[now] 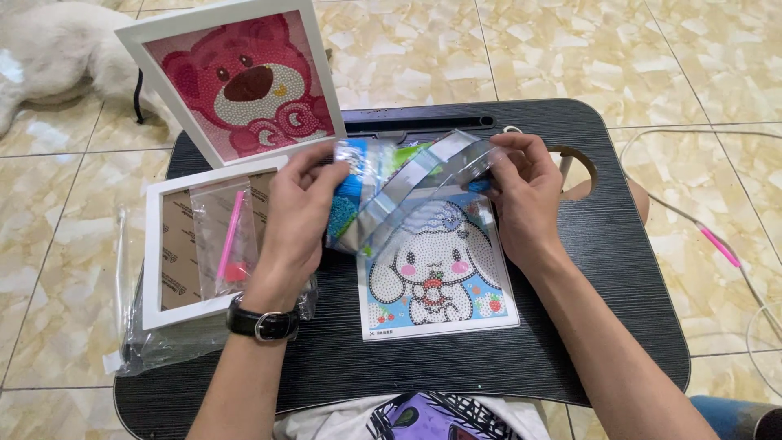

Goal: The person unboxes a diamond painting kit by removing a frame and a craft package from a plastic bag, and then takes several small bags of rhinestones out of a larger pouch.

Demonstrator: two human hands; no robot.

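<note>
Closest in, a bunny bead canvas (440,277) lies flat on the black lap desk (603,269). Just above it, the left hand (297,216) and right hand (525,191) each pinch an end of a clear plastic bag (407,183). Further back stands a framed pink bear picture (240,77).

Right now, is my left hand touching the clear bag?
Touching. The head view shows left hand fingers pinching the clear bag's left edge, no gap.

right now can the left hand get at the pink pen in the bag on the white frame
Probably yes. The pink pen lies just beside the left hand with nothing between, but that hand and the right hand grip a clear plastic bag, and the pen's own small bag covers it.
</note>
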